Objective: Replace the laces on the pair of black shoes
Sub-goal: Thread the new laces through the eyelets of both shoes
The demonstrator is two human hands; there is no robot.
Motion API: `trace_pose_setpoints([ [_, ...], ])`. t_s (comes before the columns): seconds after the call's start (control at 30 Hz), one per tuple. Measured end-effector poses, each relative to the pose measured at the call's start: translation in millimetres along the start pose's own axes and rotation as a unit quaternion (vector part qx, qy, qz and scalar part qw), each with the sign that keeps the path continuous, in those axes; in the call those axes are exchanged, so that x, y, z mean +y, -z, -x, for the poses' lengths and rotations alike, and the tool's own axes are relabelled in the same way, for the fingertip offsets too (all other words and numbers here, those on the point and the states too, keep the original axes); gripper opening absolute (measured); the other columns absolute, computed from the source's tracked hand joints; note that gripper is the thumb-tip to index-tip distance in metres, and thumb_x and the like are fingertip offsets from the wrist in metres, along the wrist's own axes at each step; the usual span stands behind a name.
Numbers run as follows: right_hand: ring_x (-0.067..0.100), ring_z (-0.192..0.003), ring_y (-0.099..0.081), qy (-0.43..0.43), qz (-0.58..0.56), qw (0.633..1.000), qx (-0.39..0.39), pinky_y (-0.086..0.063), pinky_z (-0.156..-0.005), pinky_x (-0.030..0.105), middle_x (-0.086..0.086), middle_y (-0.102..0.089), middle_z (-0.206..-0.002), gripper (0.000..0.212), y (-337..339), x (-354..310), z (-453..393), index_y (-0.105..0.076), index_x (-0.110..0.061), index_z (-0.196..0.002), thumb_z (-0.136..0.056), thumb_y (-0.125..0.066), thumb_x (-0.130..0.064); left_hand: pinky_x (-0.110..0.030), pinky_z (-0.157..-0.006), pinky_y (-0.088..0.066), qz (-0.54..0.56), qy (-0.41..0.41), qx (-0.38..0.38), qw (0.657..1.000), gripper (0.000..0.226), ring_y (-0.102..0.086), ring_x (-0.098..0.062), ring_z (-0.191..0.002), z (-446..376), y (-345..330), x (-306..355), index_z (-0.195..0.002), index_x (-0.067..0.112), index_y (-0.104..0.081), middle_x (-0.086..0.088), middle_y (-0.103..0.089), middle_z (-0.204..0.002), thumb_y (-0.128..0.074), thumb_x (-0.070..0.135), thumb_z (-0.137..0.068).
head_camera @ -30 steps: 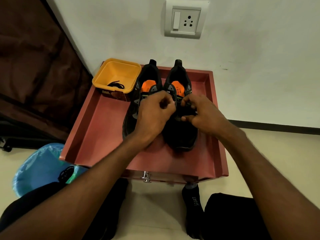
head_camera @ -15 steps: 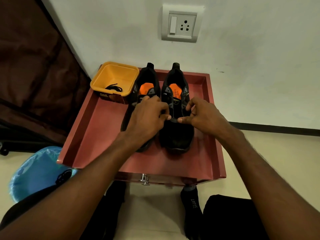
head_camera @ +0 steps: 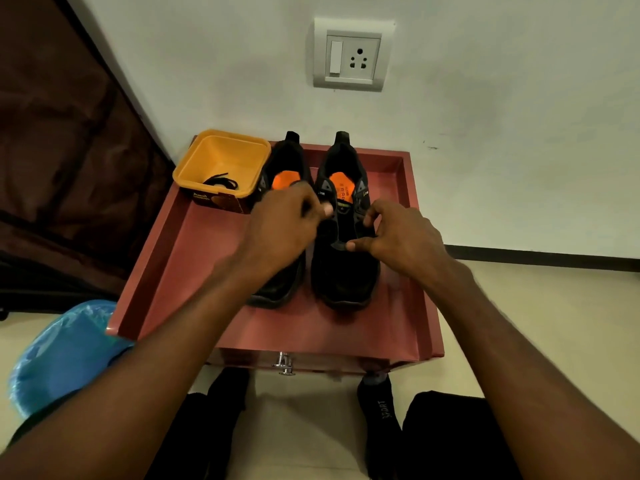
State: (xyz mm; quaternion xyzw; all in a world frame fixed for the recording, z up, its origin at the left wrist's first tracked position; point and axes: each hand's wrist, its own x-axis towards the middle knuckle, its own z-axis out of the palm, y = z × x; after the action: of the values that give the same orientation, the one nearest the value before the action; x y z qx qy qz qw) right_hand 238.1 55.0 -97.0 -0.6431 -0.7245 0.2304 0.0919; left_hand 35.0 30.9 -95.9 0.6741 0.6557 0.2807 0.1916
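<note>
Two black shoes with orange insoles stand side by side on a red tray-topped table (head_camera: 194, 258), toes toward me. My left hand (head_camera: 280, 230) covers much of the left shoe (head_camera: 287, 161) and pinches a black lace at the left eyelets of the right shoe (head_camera: 346, 275). My right hand (head_camera: 398, 237) pinches the black lace at that shoe's right eyelets, between thumb and fingers. A yellow tub (head_camera: 221, 161) at the tray's back left holds a coiled black lace (head_camera: 220, 183).
A white wall with a switch and socket plate (head_camera: 351, 55) rises behind the table. A blue plastic-lined bin (head_camera: 62, 358) sits at the lower left, a dark curtain (head_camera: 59, 140) to the left. My socked feet (head_camera: 381, 414) rest under the table's front edge, by a metal drawer knob (head_camera: 284, 363).
Both hands moved apart a little over the right shoe, drawing the lace outward, and more of the tongue shows between them. The camera tilted slightly.
</note>
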Motion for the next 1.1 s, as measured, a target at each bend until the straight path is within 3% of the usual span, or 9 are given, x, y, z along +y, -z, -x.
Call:
trace_pose_setpoints([
  [0.2,0.008,-0.075,-0.059,-0.001,0.002,1.000,-0.001,-0.048,-0.065,0.031,-0.013,-0.059,-0.082,0.046,-1,-1,0,-0.056,-0.030,-0.102,-0.077,-0.084,-0.056,-0.036,-0.061,-0.045,-0.128,-0.034,-0.040,0.990,0.018,-0.057,-0.015,-0.085,11,-18,1,-0.083,0.025,-0.059,0.008,-0.059,-0.086,-0.067,0.034,-0.097],
  [0.3,0.008,-0.074,-0.058,-0.001,0.008,1.000,-0.007,-0.044,-0.063,0.030,-0.014,-0.056,-0.080,0.046,1,0,1,-0.052,-0.031,-0.101,-0.078,-0.082,-0.058,-0.047,-0.062,-0.053,0.095,-0.056,0.001,0.994,0.017,-0.061,-0.019,-0.074,9,-11,8,-0.084,0.017,-0.057,0.003,-0.062,-0.077,-0.065,0.017,-0.099],
  [0.4,0.009,-0.075,-0.057,-0.011,0.006,1.000,-0.013,-0.044,-0.065,0.031,-0.015,-0.056,-0.081,0.048,2,2,2,-0.052,-0.033,-0.099,-0.077,-0.081,-0.063,-0.034,-0.053,-0.050,0.444,-0.033,0.065,0.893,0.015,-0.067,-0.032,-0.068,-1,20,18,-0.093,0.013,-0.051,-0.013,-0.063,-0.077,-0.052,0.017,-0.108],
  [0.47,0.012,-0.080,-0.059,-0.015,0.006,1.000,-0.015,-0.047,-0.068,0.033,-0.014,-0.057,-0.082,0.047,3,1,3,-0.053,-0.032,-0.097,-0.076,-0.081,-0.063,-0.024,-0.044,-0.036,0.499,-0.001,0.095,0.862,0.016,-0.055,-0.024,-0.048,-7,37,16,-0.098,0.015,-0.047,-0.007,-0.054,-0.067,-0.050,0.026,-0.109],
  [0.6,0.011,-0.076,-0.060,-0.019,0.013,1.000,-0.009,-0.045,-0.064,0.031,-0.011,-0.060,-0.081,0.046,1,-2,2,-0.057,-0.027,-0.094,-0.076,-0.082,-0.061,-0.028,-0.050,-0.047,0.145,-0.036,0.052,0.987,0.023,-0.060,-0.010,-0.058,-7,16,-2,-0.093,0.023,-0.064,0.006,-0.065,-0.072,-0.070,0.044,-0.096],
  [0.67,0.011,-0.074,-0.061,-0.021,0.016,1.000,-0.002,-0.047,-0.063,0.031,-0.010,-0.062,-0.080,0.047,0,-2,1,-0.058,-0.026,-0.093,-0.075,-0.083,-0.062,-0.030,-0.061,-0.052,-0.042,-0.042,-0.023,0.998,0.028,-0.063,-0.003,-0.070,-1,-2,-6,-0.085,0.030,-0.070,0.011,-0.067,-0.077,-0.071,0.057,-0.090],
  [0.8,0.012,-0.073,-0.061,-0.021,0.020,1.000,0.001,-0.051,-0.065,0.034,-0.009,-0.063,-0.080,0.047,-1,-1,0,-0.058,-0.026,-0.091,-0.075,-0.083,-0.061,-0.031,-0.062,-0.046,-0.145,-0.051,-0.065,0.986,0.019,-0.063,-0.012,-0.082,4,-13,-4,-0.086,0.029,-0.068,0.011,-0.065,-0.086,-0.073,0.047,-0.090],
  [0.97,0.016,-0.079,-0.064,-0.024,0.017,1.000,-0.010,-0.056,-0.070,0.038,-0.009,-0.063,-0.082,0.047,-1,-2,1,-0.057,-0.026,-0.096,-0.076,-0.083,-0.060,-0.044,-0.071,-0.056,0.103,-0.040,-0.020,0.994,0.012,-0.066,-0.019,-0.081,3,-7,3,-0.081,0.018,-0.068,0.002,-0.067,-0.080,-0.072,0.019,-0.092],
  [1.1,0.017,-0.084,-0.063,-0.027,0.017,0.999,-0.016,-0.056,-0.076,0.040,-0.013,-0.059,-0.084,0.046,2,-3,3,-0.053,-0.032,-0.098,-0.077,-0.083,-0.060,-0.035,-0.082,-0.059,0.334,-0.024,0.057,0.941,0.016,-0.072,-0.026,-0.085,-3,12,17,-0.089,-0.003,-0.064,-0.013,-0.074,-0.084,-0.062,0.008,-0.100],
])
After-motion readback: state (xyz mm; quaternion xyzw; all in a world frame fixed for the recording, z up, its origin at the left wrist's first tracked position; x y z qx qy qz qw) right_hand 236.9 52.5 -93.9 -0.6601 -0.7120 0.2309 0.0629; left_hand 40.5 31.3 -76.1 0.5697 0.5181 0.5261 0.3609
